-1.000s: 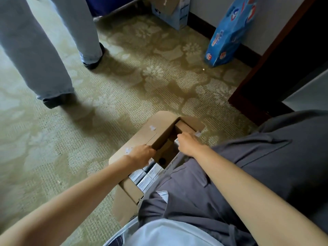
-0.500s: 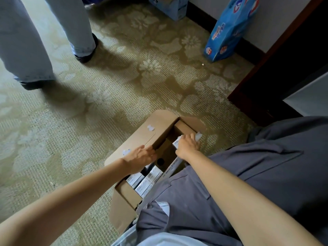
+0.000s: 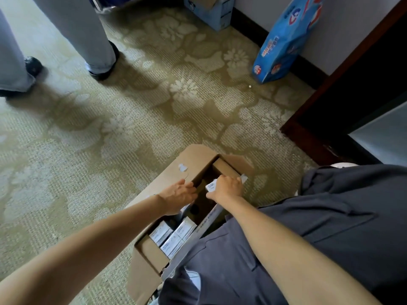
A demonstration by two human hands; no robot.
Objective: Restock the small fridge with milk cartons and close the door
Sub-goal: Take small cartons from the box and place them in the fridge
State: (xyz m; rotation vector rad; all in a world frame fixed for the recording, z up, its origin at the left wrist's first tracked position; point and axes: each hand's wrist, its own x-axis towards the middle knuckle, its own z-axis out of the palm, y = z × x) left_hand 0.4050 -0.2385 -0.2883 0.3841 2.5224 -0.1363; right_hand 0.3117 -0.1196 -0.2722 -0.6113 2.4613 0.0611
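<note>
An open cardboard box [image 3: 167, 179] lies on the carpet in front of my knees. Several white milk cartons [image 3: 174, 235] stand packed in its near end. My right hand [image 3: 228, 187] is closed around one white carton [image 3: 211, 186], which sticks up at the box's far end. My left hand [image 3: 179, 194] reaches into the box beside it, fingers bent over the inner edge; what it touches is hidden. The fridge's pale door or side [image 3: 383, 137] shows at the right edge.
Another person's legs in grey trousers [image 3: 88, 36] and black shoes stand at the top left. A blue plastic bag [image 3: 284, 42] leans on the wall at the top right. A blue-and-white box [image 3: 211, 12] sits by the skirting. Dark wooden cabinet frame [image 3: 343, 89] at right.
My right hand has raised a carton higher out of the box's far end. My left hand has slid further along the box's edge. The standing person has shifted their feet.
</note>
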